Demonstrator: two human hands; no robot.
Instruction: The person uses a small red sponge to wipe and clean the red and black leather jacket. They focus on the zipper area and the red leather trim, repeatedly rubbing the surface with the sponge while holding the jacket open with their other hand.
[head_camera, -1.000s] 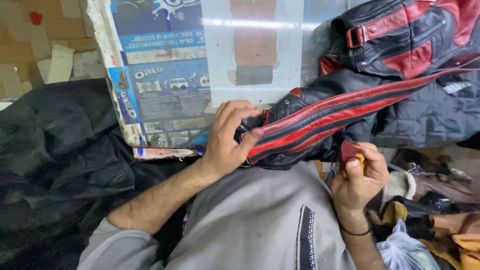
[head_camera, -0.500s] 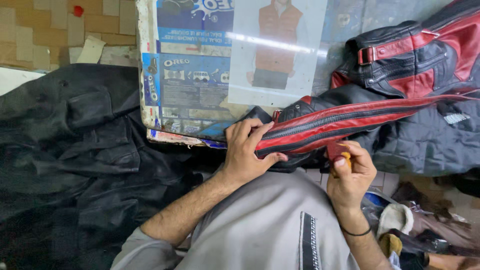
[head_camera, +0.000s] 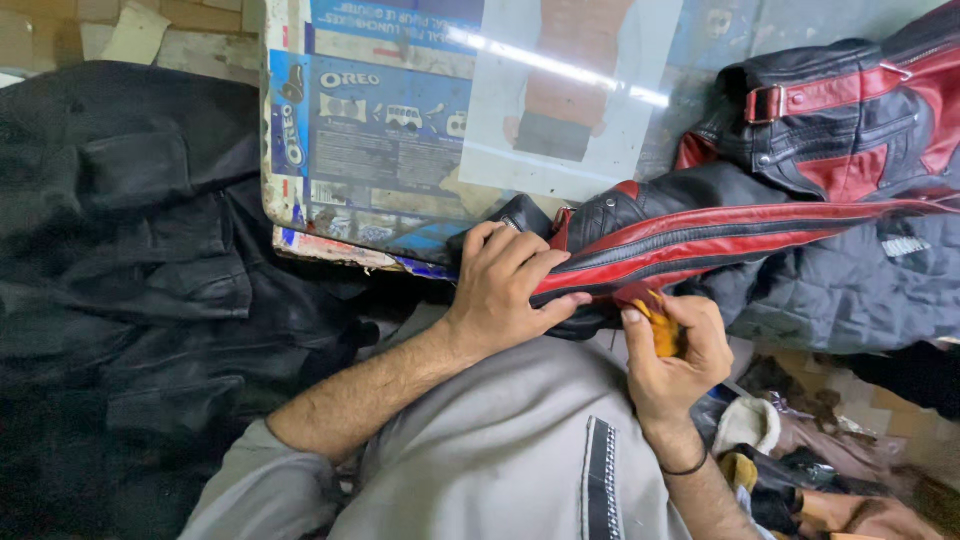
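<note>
A black and red leather jacket (head_camera: 800, 150) lies across the table, one striped sleeve (head_camera: 720, 240) stretching toward me. My left hand (head_camera: 505, 285) presses down on the sleeve's cuff end, fingers curled over its edge. My right hand (head_camera: 675, 345) is closed around a small yellow-orange cloth or sponge (head_camera: 662, 328), held against the underside of the sleeve just right of the left hand. Exactly what the yellow thing is stays unclear.
The table (head_camera: 400, 120) is topped with flattened blue printed cardboard and a picture sheet under glass. A pile of black jackets (head_camera: 130, 260) lies at the left. A grey quilted lining (head_camera: 860, 290) sits under the red jacket. Assorted rags and scraps (head_camera: 800, 460) lie at the lower right.
The view has shifted so the table and jacket sit further right. My right hand has risen to the sleeve's edge with the yellow piece. My left hand keeps its hold on the cuff.
</note>
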